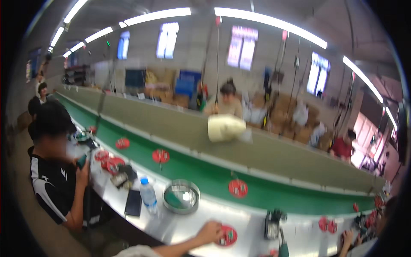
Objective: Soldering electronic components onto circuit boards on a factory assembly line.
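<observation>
A person's left hand (209, 232) reaches in from the lower edge onto a shiny metal desk (180, 225), fingers curled and resting against the near-left rim of a round red disc (227, 236) with a small green patch; it seems to pinch that rim, though blur makes this uncertain. The right hand is out of view. Taking the red disc as the landmark: up and to its left sits a round metal bowl (181, 196) holding something green, and further left of the bowl stand a clear water bottle (148, 195) with a blue cap and a dark flat phone (133, 203). To the disc's right lies a small black device (272, 224). Beyond the disc runs a green conveyor belt (205, 175) carrying more red discs (238, 188). Far to the disc's left, another person in a black shirt (53, 182) sits at the same desk
</observation>
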Tool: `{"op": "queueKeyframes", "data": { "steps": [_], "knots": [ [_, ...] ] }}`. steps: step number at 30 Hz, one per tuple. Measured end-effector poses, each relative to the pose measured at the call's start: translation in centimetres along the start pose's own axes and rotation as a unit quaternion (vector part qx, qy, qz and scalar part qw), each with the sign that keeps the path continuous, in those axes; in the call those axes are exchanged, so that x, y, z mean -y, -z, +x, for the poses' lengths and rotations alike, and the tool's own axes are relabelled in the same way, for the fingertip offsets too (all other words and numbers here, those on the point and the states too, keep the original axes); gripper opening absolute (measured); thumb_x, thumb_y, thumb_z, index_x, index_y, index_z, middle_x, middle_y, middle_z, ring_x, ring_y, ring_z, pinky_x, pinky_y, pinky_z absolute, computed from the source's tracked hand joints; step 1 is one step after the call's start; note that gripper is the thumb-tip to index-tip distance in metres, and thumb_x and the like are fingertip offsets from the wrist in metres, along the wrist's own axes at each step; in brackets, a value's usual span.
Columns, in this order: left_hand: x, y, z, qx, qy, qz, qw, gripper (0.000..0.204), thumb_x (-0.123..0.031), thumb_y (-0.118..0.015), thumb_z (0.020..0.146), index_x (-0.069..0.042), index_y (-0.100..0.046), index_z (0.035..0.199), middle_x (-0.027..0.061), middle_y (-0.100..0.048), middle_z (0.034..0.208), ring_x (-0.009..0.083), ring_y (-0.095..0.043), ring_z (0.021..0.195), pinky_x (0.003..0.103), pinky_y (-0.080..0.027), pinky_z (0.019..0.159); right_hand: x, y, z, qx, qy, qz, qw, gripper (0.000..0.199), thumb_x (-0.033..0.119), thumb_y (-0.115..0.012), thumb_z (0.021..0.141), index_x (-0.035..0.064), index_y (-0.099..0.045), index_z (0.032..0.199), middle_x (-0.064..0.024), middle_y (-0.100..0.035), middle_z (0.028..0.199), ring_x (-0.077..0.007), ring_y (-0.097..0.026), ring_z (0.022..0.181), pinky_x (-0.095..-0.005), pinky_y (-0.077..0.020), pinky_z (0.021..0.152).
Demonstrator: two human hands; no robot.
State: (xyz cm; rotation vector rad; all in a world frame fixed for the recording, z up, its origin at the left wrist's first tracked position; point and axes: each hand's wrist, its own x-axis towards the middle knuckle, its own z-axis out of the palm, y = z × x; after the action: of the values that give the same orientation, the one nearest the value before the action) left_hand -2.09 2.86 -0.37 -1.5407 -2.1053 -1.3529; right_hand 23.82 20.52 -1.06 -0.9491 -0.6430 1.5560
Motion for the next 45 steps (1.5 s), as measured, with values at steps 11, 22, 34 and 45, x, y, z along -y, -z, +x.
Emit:
{"op": "queueKeyframes", "data": {
  "steps": [11,22,34,45],
  "knots": [
    [0.8,0.6,4.4,0.138,0.081,0.089,0.983,0.024,-0.024,-0.068,0.077,0.0,-0.073,0.075,0.0146,-0.07,0.104,0.0349,-0.061,0.094,0.044,-0.053,0.085,1.4,-2.5,-0.7,0.093,0.102,-0.076,0.987,0.039,0.034,-0.043,0.106,-0.0025,-0.056,0.106,-0.0108,-0.058,0.083,-0.0159,-0.053,0.052,-0.0304,-0.0451,0.046],
    [8.5,14.8,6.3,0.1,0.22,0.26,0.935,0.026,-0.008,-0.064,0.085,-0.005,-0.072,0.11,0.0185,-0.068,0.111,0.038,-0.063,0.106,0.047,-0.05,0.096,1.4,-1.2,-0.1,0.092,0.074,-0.111,0.987,0.04,0.035,-0.043,0.106,-0.0021,-0.057,0.107,-0.0099,-0.058,0.082,-0.0142,-0.051,0.053,-0.0286,-0.0433,0.048],
    [9.2,16.5,3.9,0.169,0.194,0.24,0.936,0.018,-0.006,-0.071,0.082,-0.005,-0.073,0.1,0.0139,-0.065,0.104,0.036,-0.06,0.104,0.046,-0.049,0.093,1.2,-1.1,0.4,0.113,0.079,-0.117,0.983,0.042,0.036,-0.042,0.107,-0.0021,-0.058,0.113,-0.01,-0.06,0.092,-0.0145,-0.052,0.058,-0.0286,-0.0431,0.051],
    [10.4,16.4,4.3,0.048,0.13,0.133,0.981,0.01,-0.009,-0.067,0.088,-0.002,-0.067,0.096,0.0128,-0.065,0.095,0.0309,-0.063,0.093,0.04,-0.051,0.084,1.0,-1.4,0.1,0.087,0.086,-0.124,0.985,0.041,0.036,-0.041,0.107,-0.0017,-0.058,0.11,-0.0067,-0.055,0.069,-0.0144,-0.05,0.056,-0.0275,-0.041,0.052]
  ]
}}
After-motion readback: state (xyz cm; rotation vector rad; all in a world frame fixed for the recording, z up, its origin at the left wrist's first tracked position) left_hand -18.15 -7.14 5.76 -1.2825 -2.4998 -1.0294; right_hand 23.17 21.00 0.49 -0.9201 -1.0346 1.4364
